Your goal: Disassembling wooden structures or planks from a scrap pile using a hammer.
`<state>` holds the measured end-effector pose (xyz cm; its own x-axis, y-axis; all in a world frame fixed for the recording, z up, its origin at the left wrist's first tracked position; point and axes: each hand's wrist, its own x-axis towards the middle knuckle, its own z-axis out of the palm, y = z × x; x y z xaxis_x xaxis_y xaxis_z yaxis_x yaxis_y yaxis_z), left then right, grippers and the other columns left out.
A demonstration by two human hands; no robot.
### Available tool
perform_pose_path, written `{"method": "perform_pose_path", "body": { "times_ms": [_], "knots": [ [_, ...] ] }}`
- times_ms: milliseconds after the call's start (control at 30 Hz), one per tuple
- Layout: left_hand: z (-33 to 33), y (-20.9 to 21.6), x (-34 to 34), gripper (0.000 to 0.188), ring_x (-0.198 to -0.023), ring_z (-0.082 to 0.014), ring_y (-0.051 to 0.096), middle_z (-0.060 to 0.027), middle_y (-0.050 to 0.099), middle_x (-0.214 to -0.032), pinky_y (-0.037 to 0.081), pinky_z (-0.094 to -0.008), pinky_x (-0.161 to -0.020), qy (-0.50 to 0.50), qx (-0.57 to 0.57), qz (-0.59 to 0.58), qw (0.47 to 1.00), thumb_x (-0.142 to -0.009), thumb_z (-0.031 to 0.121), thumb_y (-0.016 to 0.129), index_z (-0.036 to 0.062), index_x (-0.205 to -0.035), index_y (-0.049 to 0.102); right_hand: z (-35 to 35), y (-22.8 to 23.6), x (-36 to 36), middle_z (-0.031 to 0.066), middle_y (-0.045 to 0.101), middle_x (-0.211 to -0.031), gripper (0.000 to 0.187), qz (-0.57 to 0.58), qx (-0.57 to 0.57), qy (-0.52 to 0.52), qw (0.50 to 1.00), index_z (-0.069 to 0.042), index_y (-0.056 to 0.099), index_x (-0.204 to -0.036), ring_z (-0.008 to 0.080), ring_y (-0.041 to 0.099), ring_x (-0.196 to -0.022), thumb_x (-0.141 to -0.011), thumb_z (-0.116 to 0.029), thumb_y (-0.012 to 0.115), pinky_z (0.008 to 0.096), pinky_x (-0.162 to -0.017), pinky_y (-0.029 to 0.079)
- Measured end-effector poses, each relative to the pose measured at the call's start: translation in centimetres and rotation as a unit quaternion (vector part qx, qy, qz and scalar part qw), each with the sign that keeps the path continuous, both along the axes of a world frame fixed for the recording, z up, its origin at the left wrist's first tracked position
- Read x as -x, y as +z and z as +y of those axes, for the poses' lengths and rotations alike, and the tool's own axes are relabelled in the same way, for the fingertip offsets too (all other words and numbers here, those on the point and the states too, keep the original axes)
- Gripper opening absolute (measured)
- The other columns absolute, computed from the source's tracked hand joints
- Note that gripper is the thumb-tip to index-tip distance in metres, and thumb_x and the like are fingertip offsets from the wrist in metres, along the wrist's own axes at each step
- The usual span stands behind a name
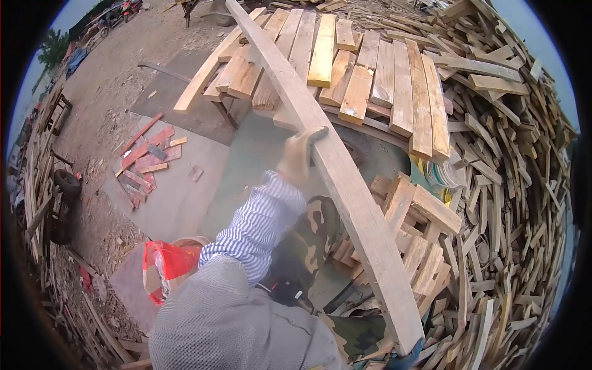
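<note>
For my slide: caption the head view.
Left hand holds a long board, right hand at its nearer end, near a row of planks.

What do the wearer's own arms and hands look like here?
The left hand has a pale glove, darker toward its tip; the arm has a creased blue-and-white striped sleeve, with grey textured fabric higher up. Of the right hand, only some dark blue glove shows; no right sleeve is visible.

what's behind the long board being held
Showing past the edges of the long board: a row of planks, stacked short wood pieces and a green surface. Whatever lies directly behind the board is covered, so it cannot be seen.
</note>
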<state>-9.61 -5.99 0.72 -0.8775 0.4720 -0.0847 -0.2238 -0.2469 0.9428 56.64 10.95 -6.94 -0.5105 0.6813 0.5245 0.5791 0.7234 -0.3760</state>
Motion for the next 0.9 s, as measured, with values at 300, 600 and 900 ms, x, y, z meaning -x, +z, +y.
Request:
{"method": "perform_pose_path", "body": {
  "times_ms": [300, 600, 900],
  "knots": [
    [-1.7, 0.1, 7.1, 0.041, -0.100, -0.0259, 0.067, -0.0153, 0.067, -0.108, 0.055, -0.0374, -0.089, 0.107, -0.064, 0.070, 0.990, -0.088, 0.027, 0.069, -0.0002, -0.119, 0.064, 0.6, 4.3, 9.8, 0.0207, 0.059, -0.123, 0.055, 0.127, 0.351, -0.045, 0.927, 0.001, 0.041, -0.145, 0.0297, 0.062, -0.099, -0.096, -0.022, 0.054, 0.0388, -0.081, 0.052],
    [0.4, -2.6, 2.6, 0.037, -0.103, -0.0227, 0.066, -0.0105, 0.067, -0.113, 0.055, -0.0371, -0.089, 0.087, -0.138, -0.207, 0.965, -0.092, 0.026, 0.065, 0.0034, -0.121, 0.064, 0.3, 6.3, 1.5, 0.0267, 0.066, -0.115, 0.059, -0.172, -0.122, 0.099, 0.972, 0.011, 0.061, -0.114, 0.0416, 0.067, -0.101, -0.090, -0.042, 0.062, 0.0493, -0.086, 0.057],
    [-1.8, -2.0, 1.9, 0.040, -0.109, -0.0229, 0.064, -0.0098, 0.065, -0.119, 0.054, -0.0394, -0.094, 0.022, -0.118, -0.201, 0.972, -0.094, 0.028, 0.063, 0.0040, -0.126, 0.062, -2.0, 3.5, 0.8, 0.0277, 0.064, -0.120, 0.057, -0.032, 0.003, -0.045, 0.998, 0.009, 0.060, -0.122, 0.0410, 0.064, -0.107, -0.091, -0.040, 0.063, 0.0488, -0.093, 0.052]
  ]
}}
